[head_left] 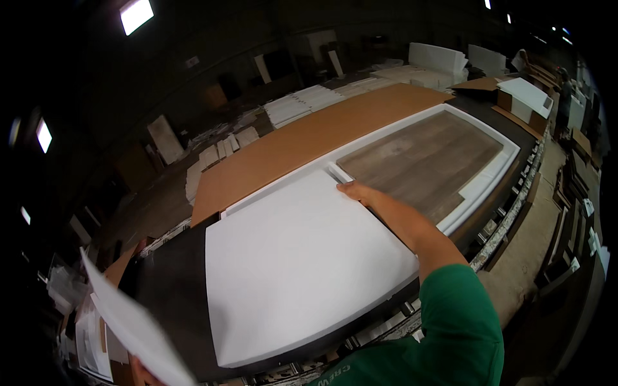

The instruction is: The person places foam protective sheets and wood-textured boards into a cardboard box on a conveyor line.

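A large white foam sheet [302, 264] lies flat across a dark conveyor surface in the middle of the head view. My right hand [356, 192] reaches over it and grips its far right edge, the fingers bent round that edge. Beside this hand lies a wood-look panel [418, 167] in greyish brown, framed by white foam strips [479, 190]. At the lower left my left hand [143, 372], mostly cut off by the frame, holds a second white sheet [129, 315] tilted up on edge and slightly blurred. Most of its fingers are behind that sheet.
Brown cardboard [309, 145] extends along the far side under the panel. A roller rail [515, 199] runs along the near right edge. A white-topped box [524, 96] sits at the far right end. Stacked boards [576, 174] stand on the right floor, and a person [565, 90] is beyond.
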Demonstrator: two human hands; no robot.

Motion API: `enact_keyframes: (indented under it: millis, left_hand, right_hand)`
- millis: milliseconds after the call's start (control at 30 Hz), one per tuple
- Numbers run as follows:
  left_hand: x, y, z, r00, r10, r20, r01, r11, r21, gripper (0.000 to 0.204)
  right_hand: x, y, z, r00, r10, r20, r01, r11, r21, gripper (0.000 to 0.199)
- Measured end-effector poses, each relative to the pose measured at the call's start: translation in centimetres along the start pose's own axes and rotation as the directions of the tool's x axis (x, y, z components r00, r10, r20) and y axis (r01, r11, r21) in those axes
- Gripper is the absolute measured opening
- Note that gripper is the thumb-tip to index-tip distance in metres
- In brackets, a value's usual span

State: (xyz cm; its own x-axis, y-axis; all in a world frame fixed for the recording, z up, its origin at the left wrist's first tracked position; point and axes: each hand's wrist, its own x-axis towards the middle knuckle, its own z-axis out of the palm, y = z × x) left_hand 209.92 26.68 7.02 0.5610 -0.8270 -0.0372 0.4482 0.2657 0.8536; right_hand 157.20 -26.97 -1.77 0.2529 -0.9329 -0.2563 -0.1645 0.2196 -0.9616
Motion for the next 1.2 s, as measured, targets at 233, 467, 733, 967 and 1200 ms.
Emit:
enact_keyframes:
  millis: [233, 467, 733, 967, 1200]
  left_hand:
    - [6.2, -10.3, 16.3, 0.985, -0.166, 0.037, 0.166, 0.986, -0.011, 0.046]
    - [8.0, -15.4, 23.0, 0.939, -0.343, -0.040, 0.345, 0.932, 0.113, 0.040]
    - [7.3, -15.1, 23.4, 0.947, -0.285, -0.147, 0.307, 0.938, 0.161, 0.041]
    - [8.9, -13.6, 27.7, 0.949, -0.287, -0.129, 0.312, 0.914, 0.260, 0.041]
    - [8.7, -16.3, 27.2, 0.955, -0.276, -0.111, 0.295, 0.920, 0.259, 0.034]
  right_hand:
    - [3.0, -0.1, -2.0, 0.984, -0.150, -0.095, 0.118, 0.954, -0.277, 0.038]
    - [0.8, -0.5, -2.0, 0.840, -0.542, -0.034, 0.225, 0.404, -0.887, 0.024]
    - [-6.0, 1.0, -8.6, 0.982, -0.182, 0.050, 0.095, 0.248, -0.964, 0.034]
    - [-7.0, 1.9, -7.0, 0.936, -0.350, -0.041, 0.117, 0.419, -0.900, 0.034]
    - [-6.7, 3.4, -8.0, 0.875, -0.482, -0.037, 0.166, 0.371, -0.913, 0.033]
